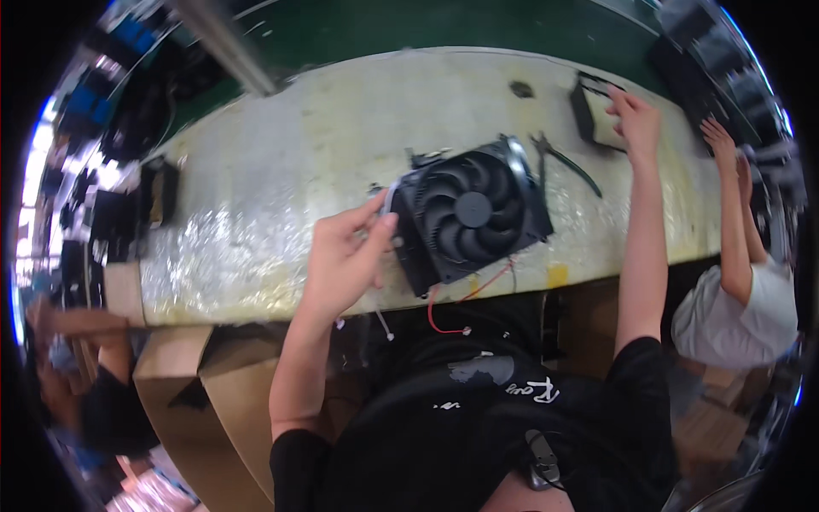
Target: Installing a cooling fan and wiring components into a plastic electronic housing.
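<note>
A black cooling fan unit lies tilted on the wrapped table in front of me, its round fan facing up. Thumb and forefinger of my left hand pinch its left edge, where a whitish cable or strip runs. Red wires with small plugs hang from the unit over the table's near edge. Farther right, my right hand is at a black box, its fingers bent together. Whatever those fingers hold is too small to make out. Between unit and box lie green-handled pliers.
A dark roundish piece lies at the table's far side, a black box-like object at its left end. A metal post rises behind. Cardboard boxes stand below the near edge. Other people work at right and left.
</note>
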Demonstrator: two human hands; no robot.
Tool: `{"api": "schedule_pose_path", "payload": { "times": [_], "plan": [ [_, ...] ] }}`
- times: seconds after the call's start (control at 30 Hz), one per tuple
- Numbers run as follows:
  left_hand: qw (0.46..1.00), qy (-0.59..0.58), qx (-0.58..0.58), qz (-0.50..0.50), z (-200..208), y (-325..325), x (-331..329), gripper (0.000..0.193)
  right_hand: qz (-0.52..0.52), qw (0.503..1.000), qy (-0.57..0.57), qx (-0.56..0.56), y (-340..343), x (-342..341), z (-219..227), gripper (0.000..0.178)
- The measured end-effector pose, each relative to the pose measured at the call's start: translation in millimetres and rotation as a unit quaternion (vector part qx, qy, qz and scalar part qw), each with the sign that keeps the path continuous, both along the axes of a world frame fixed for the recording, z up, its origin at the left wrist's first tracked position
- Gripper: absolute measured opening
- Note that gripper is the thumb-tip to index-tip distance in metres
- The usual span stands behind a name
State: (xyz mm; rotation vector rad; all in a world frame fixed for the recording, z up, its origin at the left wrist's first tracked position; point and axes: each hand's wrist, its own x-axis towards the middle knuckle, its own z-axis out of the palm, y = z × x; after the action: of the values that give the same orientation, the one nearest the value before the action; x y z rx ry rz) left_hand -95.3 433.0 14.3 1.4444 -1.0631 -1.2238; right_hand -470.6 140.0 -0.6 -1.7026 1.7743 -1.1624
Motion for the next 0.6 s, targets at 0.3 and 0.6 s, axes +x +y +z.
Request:
{"api": "schedule_pose_path", "payload": {
  "times": [0.3,0.6],
  "plan": [
    [1.000,0.019,0.002,0.025,-3,0,-4,0.039,0.014,0.994,-0.101,0.045,12,6,13,0.034],
    [0.999,0.020,0.011,0.046,-3,6,-5,0.039,-0.037,0.972,-0.106,-0.204,6,-4,33,0.032]
  ]
}}
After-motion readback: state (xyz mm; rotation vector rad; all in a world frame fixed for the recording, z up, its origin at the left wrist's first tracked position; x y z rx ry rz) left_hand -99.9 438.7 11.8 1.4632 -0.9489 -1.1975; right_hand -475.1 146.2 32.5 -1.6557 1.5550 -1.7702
